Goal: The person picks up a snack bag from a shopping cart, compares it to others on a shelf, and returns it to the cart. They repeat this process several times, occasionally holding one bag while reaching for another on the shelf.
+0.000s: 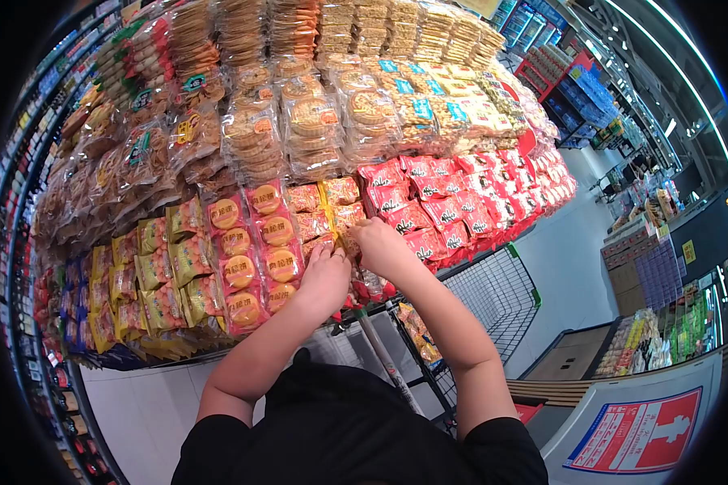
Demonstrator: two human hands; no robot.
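My left hand [329,277] is bent over an orange-and-red snack packet [318,245] in a narrow column of the display. Its fingertips press on the packet's wrapper, and its thumb is hidden. Right beside it, my right hand [374,241] is closed with curled fingers on a yellow-edged snack packet [349,217], partly covered by the hand. Pink packets with round yellow biscuit pictures [279,230] lie to the left of the hands. On the right are rows of red packets with black lettering [408,217].
Stacked clear bags of round biscuits [311,117] rise behind the packets. Yellow packets [166,267] fill the front left. A wire shopping cart [493,287] stands at the right, below the display. A red-and-white sign [639,432] is at lower right.
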